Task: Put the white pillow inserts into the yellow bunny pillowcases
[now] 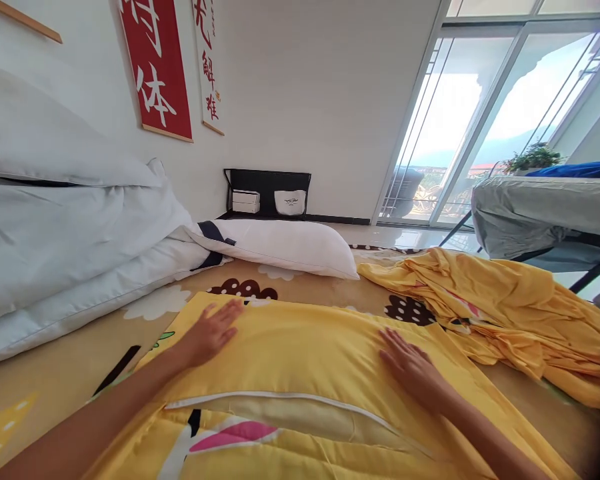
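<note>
Yellow cover, spread on patterned bedsheet, front centre; left edge partly hidden by left forearm. Left hand, right hand: flat, palms down on cover, gripping nothing. White pillow, beyond far edge. White bedding, piled left. Rumpled yellow cloth, at right. Black rack, behind. Draped table, far right.

Zip cover: mid bed, nr edge; L hand on it nr far L corner, R hand on R side.
Pillow stack: bed's L edge.
Single pillow: far edge, R of stack.
Loose cloth: R edge; prob. touching cover, hard to tell.
Rack: beyond far edge; box L, bag R in it.
</note>
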A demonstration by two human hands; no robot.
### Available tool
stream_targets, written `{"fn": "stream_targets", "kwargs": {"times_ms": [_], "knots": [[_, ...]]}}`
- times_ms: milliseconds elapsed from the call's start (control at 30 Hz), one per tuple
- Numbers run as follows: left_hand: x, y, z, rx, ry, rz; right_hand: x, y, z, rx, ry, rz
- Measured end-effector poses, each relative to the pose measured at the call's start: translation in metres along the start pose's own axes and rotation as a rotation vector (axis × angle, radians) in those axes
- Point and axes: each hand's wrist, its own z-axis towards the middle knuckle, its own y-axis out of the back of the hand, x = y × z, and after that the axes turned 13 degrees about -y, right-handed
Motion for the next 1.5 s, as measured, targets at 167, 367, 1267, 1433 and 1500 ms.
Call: {"fn": "stream_targets", "kwargs": {"times_ms": [167,367,1267,1433,1500], "knots": [[-0.081,-0.032,0.084,0.129,-0.245,-0.223,0.155,-0.010,-0.009,0.192,0.459,0.117],[0.031,-0.029,0.045,0.147,0.211,-0.111,0.036,-0.010,0.043,0.085,0.048,-0.050],[0.023,-0.024,0.045,0.091,0.391,-0.090,0.043,-0.003,0.036,0.068,-0.167,-0.128],[0.022,0.003,0.016,-0.022,0.541,0.045,0.021,0.017,0.018,-0.008,-0.339,-0.161],[-0.016,0.004,0.033,-0.051,0.419,-0.001,0.057,0.012,0.006,-0.048,-0.265,-0.124]]}}
